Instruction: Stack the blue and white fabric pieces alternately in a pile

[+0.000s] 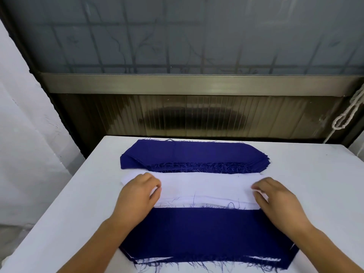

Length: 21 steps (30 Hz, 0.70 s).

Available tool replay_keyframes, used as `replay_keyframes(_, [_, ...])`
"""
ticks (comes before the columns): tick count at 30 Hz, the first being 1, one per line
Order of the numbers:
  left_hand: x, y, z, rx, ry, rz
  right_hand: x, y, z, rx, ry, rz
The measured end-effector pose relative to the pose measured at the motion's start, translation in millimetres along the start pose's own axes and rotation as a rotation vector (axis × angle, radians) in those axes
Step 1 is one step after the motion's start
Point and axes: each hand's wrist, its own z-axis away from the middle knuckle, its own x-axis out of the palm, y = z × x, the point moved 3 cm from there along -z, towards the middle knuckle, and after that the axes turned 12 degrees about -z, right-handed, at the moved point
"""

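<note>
Nearest the table's [59, 223] front edge: alternating pile [206, 233], blue piece uppermost, thin white slivers showing at its left and right lower corners, frayed threads trailing along the near hem. Directly behind, edge to edge with it: white fabric stack [204, 187], top sheet lying flat, stray blue threads crossing its near border. Farther back, touching the white stack's far side: blue fabric stack [189, 152], many layers, fringed front edge. Left hand [137, 191] at the white stack's left end, fingers curled and pinching the top white piece's edge. Right hand [275, 194] at the right end, fingers likewise curled, a fold of white cloth caught between thumb and fingertips. Step judged in hand: taking one white piece to lay over the blue-topped pile. Risks: two white sheets lifted together, since layers are thin and cling, breaking the alternation; loose threads snagging and dragging the sheet below; uneven pull from the two ends landing the piece skewed or wrinkled on the pile; forearms resting across the pile shifting its top blue layer. Behind the table: ribbed panel, frosted window, knotted cord [346, 115] at far right.
</note>
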Motion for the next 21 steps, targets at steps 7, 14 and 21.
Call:
replay_keyframes(7, [36.7, 7.4, -75.2, -0.002, -0.075, -0.054, 29.9, -2.8, -72.5, -0.008, -0.05, -0.01])
replay_keyframes(14, [62.8, -2.9, -93.0, -0.011, -0.179, -0.082, 39.4, 15.5, -93.7, 0.043, -0.098, 0.013])
replay_keyframes(21, [64.9, -11.5, -89.7, -0.03, -0.099, 0.001, 40.2, 20.8, -95.6, 0.09, -0.092, 0.031])
